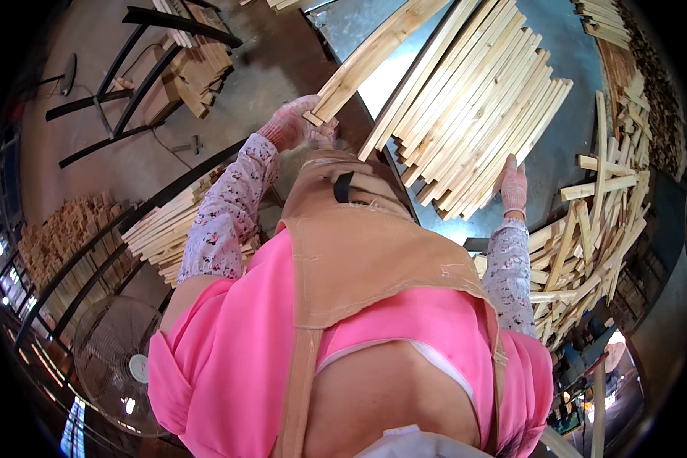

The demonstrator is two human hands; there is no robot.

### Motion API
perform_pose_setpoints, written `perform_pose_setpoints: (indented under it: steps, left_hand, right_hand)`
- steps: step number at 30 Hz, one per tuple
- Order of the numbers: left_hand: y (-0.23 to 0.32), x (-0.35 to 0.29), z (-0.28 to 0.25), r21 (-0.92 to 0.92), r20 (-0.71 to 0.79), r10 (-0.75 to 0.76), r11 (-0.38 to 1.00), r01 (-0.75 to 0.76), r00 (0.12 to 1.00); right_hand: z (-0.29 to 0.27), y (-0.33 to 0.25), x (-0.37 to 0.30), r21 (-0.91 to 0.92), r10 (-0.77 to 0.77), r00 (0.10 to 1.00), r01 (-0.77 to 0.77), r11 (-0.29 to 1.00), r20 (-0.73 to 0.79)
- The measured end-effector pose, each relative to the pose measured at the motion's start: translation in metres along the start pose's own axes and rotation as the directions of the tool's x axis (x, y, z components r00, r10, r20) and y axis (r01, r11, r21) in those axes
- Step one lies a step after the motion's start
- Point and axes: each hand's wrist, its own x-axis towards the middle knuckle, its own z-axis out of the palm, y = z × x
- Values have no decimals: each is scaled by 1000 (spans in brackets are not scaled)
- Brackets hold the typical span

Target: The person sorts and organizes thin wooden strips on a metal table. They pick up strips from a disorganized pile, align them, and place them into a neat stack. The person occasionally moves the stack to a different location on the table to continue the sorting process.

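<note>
While my gloved left hand (294, 126) clasps pale stiff wooden slats (366, 57) | right hand (514, 187) flat on slat stack (473, 114) | light, splintery; I'd grip mid-length.

A woodworking shop floor, thick with cut timber.
Pale wooden slats (473, 114) cover a metal table (565, 145); more fill black racks (152, 206), beside a standing fan (118, 362) on concrete.

Left hand (294, 126) grips slats (366, 57) (right hand (514, 187) steadies stack (473, 114)).
</note>
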Motion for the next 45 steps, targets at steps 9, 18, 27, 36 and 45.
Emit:
perform_pose_setpoints:
  steps: [9, 18, 27, 36, 45]
  left_hand:
    - [25, -9, -4, 41, 56, -41, 998, 38, 998]
    - [56, -28, 11, 482, 150, 66, 867, -131, 986]
    - [-31, 52, 25, 765, 276, 188, 550, -334, 943]
    - [-50, 76, 79, 877, 357, 345, -444, -185, 868]
    - [-53, 105, 66, 935, 202, 463, 171, -311, 863]
  right_hand:
    - [74, -207, -74, -495, -582, 812, 519, 697, 32]
    - [144, -363, -23, -501, -891, 172, 863, -70, 421]
    - [-24, -357, -148, -476, -893, 398, 839, 263, 209]
    - [-77, -29, -186, 623, 83, 942, 147, 768, -325]
    - [-49, 161, -348, 991, 165, 980, 100, 84, -113]
